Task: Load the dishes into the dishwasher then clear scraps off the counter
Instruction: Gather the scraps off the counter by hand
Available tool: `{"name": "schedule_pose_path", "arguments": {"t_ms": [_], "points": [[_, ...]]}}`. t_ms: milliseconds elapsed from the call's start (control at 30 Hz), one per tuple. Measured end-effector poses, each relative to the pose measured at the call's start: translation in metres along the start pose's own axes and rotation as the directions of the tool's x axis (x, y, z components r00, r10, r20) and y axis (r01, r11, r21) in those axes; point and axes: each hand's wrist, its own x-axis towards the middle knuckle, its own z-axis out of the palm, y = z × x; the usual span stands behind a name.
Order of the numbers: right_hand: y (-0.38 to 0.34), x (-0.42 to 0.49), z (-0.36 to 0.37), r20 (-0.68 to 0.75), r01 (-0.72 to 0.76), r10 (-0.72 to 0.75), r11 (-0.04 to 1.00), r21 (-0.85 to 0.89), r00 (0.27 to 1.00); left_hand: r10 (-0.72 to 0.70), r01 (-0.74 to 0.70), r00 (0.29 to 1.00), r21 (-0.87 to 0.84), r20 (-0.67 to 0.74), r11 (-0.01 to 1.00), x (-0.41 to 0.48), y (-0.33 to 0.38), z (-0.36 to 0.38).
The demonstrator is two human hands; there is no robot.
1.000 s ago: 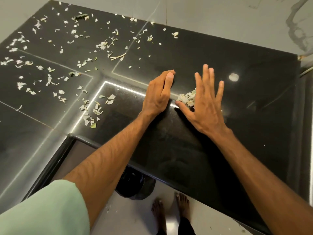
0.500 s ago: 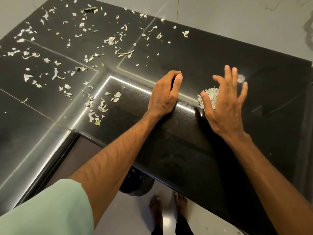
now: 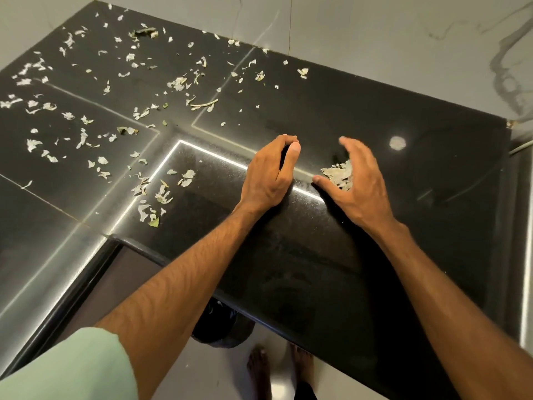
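A small pile of pale vegetable scraps point(image 3: 336, 174) lies on the glossy black counter point(image 3: 311, 255). My right hand point(image 3: 364, 186) cups round the pile from the right, with curved fingers behind it and the thumb in front; the fingertips are blurred. My left hand point(image 3: 268, 174) stands on its edge on the counter just left of the pile, with loosely curled fingers and nothing in it. A narrow strip of bare counter separates it from the pile. Many more loose scraps point(image 3: 157, 194) are scattered over the left and far parts of the counter.
The counter is L-shaped, with an inner corner at my left point(image 3: 115, 241) and a front edge running down to the right. A tiled wall point(image 3: 375, 39) backs it. A dark bin point(image 3: 219, 327) sits on the floor under the edge, beside my bare feet point(image 3: 259, 368).
My right hand went from flat with straight fingers to cupped round the pile, which has shifted slightly left towards my left hand. My left hand has stayed put.
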Motion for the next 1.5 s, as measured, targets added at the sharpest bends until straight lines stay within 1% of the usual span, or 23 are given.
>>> {"name": "schedule_pose_path", "arguments": {"t_ms": [133,200,467,600,700,733,767,800,833,867,900,933,967,1000,1067,1200,1333,1433,1500], "points": [[-0.002,-0.006,0.001,-0.066,0.174,-0.171,0.983,0.050,0.983,0.023,-0.023,1.000,0.000,0.001,1.000,-0.001,0.002,-0.001],[-0.003,-0.008,0.001,-0.092,0.204,-0.197,0.976,0.081,0.976,0.029,-0.029,1.000,0.009,0.005,1.000,-0.001,0.002,-0.001],[0.002,-0.007,-0.010,-0.199,0.185,-0.165,0.979,0.087,0.966,0.044,-0.044,0.999,0.006,0.007,0.999,0.000,0.001,-0.002],[0.006,-0.012,-0.014,-0.037,0.121,-0.119,0.991,0.065,0.992,0.048,-0.048,0.999,-0.003,0.018,0.999,-0.001,0.004,-0.003],[0.003,-0.013,-0.028,-0.069,0.099,-0.090,0.985,0.143,0.994,0.047,-0.047,0.999,0.012,0.019,0.999,-0.001,0.005,-0.004],[0.001,-0.013,-0.036,-0.058,0.079,-0.071,0.983,0.165,0.996,0.046,-0.046,0.999,0.014,0.021,0.999,-0.002,0.005,-0.003],[0.000,-0.012,-0.044,-0.006,0.046,-0.045,0.985,0.166,0.999,0.045,-0.045,0.999,0.016,0.022,0.999,-0.002,0.005,-0.004],[-0.001,-0.011,-0.051,0.089,0.001,-0.014,0.990,0.140,0.996,0.041,-0.042,0.999,0.017,0.023,0.999,-0.002,0.005,-0.003],[-0.002,-0.011,-0.057,0.210,-0.036,0.018,0.996,0.084,0.978,0.040,-0.040,0.999,0.015,0.026,0.999,-0.002,0.005,-0.003],[-0.002,-0.011,-0.061,0.335,-0.051,0.046,0.999,0.005,0.941,0.039,-0.039,0.999,0.013,0.028,0.999,-0.002,0.005,-0.004],[-0.002,-0.010,-0.062,0.442,-0.042,0.071,0.996,-0.076,0.894,0.040,-0.040,0.999,0.011,0.029,0.999,-0.001,0.005,-0.004],[-0.003,-0.011,-0.063,0.520,-0.017,0.090,0.990,-0.143,0.849,0.042,-0.042,0.999,0.011,0.029,0.999,-0.001,0.005,-0.004],[-0.003,-0.011,-0.064,0.568,0.018,0.094,0.982,-0.188,0.818,0.042,-0.042,0.999,0.013,0.030,0.999,-0.002,0.006,-0.004],[-0.003,-0.013,-0.063,0.584,0.055,0.084,0.975,-0.215,0.808,0.040,-0.041,0.999,0.016,0.032,0.999,-0.002,0.006,-0.004],[-0.005,-0.019,-0.059,0.556,0.105,0.046,0.966,-0.237,0.830,0.035,-0.036,0.999,0.020,0.034,0.999,-0.002,0.006,-0.004],[-0.005,-0.034,-0.046,0.451,0.131,0.022,0.943,-0.305,0.892,0.036,-0.037,0.999,0.022,0.034,0.999,-0.002,0.006,-0.004],[-0.014,-0.045,-0.038,0.338,0.181,-0.063,0.926,-0.331,0.939,0.035,-0.036,0.999,0.030,0.031,0.999,-0.003,0.007,-0.005],[-0.027,-0.047,-0.038,0.266,0.232,-0.131,0.888,-0.398,0.955,0.032,-0.033,0.999,0.030,0.032,0.999,-0.002,0.006,-0.004],[-0.029,-0.047,-0.035,0.250,0.270,-0.171,0.853,-0.447,0.953,0.028,-0.028,0.999,0.018,0.031,0.999,-0.002,0.004,-0.003]]}}
